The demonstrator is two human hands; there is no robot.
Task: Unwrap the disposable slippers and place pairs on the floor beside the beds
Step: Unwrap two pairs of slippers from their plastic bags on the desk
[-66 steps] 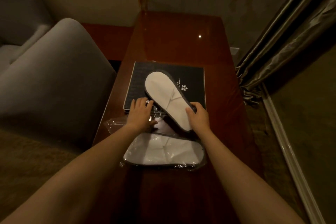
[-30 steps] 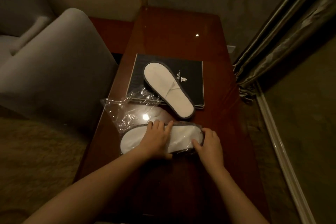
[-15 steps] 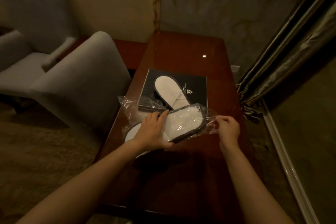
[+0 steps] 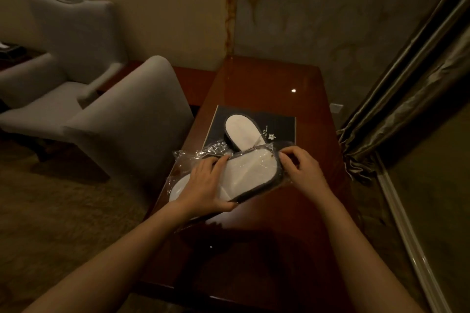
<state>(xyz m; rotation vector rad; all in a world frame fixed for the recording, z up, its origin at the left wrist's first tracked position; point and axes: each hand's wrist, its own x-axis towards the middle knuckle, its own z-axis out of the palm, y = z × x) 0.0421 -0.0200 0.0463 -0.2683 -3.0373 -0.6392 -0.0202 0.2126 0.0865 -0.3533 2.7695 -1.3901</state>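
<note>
A white slipper pack with dark trim [image 4: 251,173] sits in a clear plastic wrapper and is lifted, tilted, above the wooden table [image 4: 267,236]. My left hand [image 4: 206,185] grips its middle from the left, thumb under the near edge. My right hand [image 4: 302,170] pinches the wrapper at the pack's far right end. An unwrapped white slipper pair [image 4: 241,132] lies on a black folder [image 4: 282,127] just beyond. An empty crumpled clear wrapper [image 4: 203,154] lies on the table to the left.
Two grey upholstered armchairs [image 4: 132,119] [image 4: 63,58] stand left of the table. Heavy curtains [image 4: 412,99] hang at the right above a light skirting strip [image 4: 407,231]. Carpet [image 4: 50,211] covers the floor on the left. A wall closes the table's far end.
My hands left the unwrapped slippers on the folder and took up the wrapped pack, lifting and tilting it. My right hand has moved in from the wrapper's loose end to the pack's end.
</note>
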